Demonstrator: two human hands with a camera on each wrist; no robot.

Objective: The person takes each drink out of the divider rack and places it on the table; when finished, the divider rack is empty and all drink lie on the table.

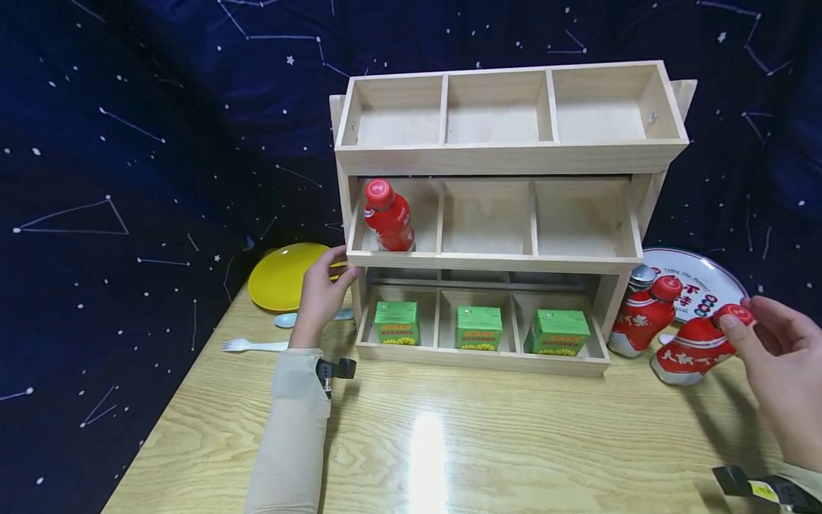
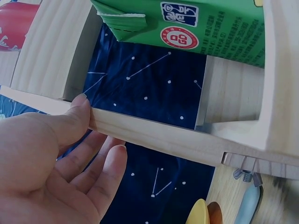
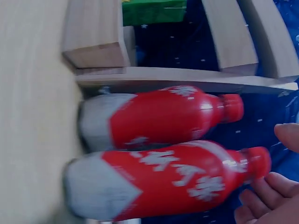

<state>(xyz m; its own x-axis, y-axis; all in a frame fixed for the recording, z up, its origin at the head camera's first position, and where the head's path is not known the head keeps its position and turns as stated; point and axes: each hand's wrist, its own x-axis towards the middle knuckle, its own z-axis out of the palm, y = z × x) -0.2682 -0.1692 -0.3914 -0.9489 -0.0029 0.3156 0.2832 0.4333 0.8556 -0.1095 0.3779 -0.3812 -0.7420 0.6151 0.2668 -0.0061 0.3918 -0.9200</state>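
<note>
A wooden three-tier shelf (image 1: 488,158) stands on the table, each tier split into three compartments. My left hand (image 1: 325,289) holds the shelf's left side piece (image 2: 145,133), thumb on one side and fingers on the other. At the far right, my right hand (image 1: 786,364) is spread around the red cap (image 3: 258,163) of a red-and-white bottle (image 3: 173,184); the fingertips are right at the cap and the thumb stands apart from it. A second such bottle (image 1: 642,318) stands between it and the shelf. Another red bottle (image 1: 392,221) is in the middle tier's left compartment.
Green boxes (image 1: 397,323) sit in the bottom tier, one per compartment. On the left lie a yellow plate (image 1: 279,278), a light-blue spoon (image 1: 285,320) and a white fork (image 1: 247,345). Behind the right bottles leans a patterned white plate (image 1: 713,275), near a metal-topped item (image 1: 642,275).
</note>
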